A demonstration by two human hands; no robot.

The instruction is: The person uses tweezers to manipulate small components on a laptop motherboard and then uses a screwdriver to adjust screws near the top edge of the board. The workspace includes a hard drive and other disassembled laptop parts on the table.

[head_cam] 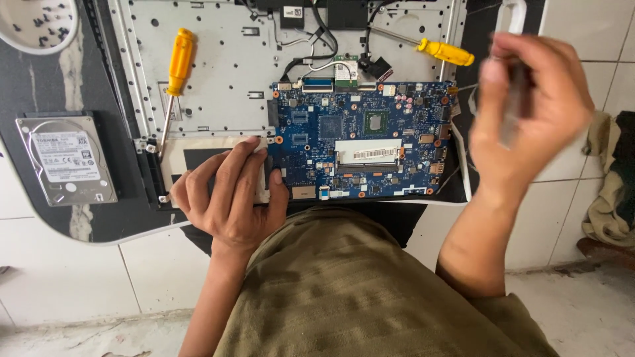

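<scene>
An opened laptop shell (218, 73) lies on a dark board, with a blue motherboard (360, 139) seated in its lower right part. My left hand (231, 195) rests flat on the shell's lower left corner, fingers spread, just left of the motherboard. My right hand (526, 116) is raised to the right of the motherboard, blurred, fingers closed around a thin grey tool (514, 99) that I cannot make out clearly.
Two yellow-handled screwdrivers lie on the shell, one at the left (177, 73), one at the upper right (443, 51). A hard drive (66, 158) sits on the dark board at left. A white dish of screws (36, 26) is at top left. A rag (612, 185) lies at right.
</scene>
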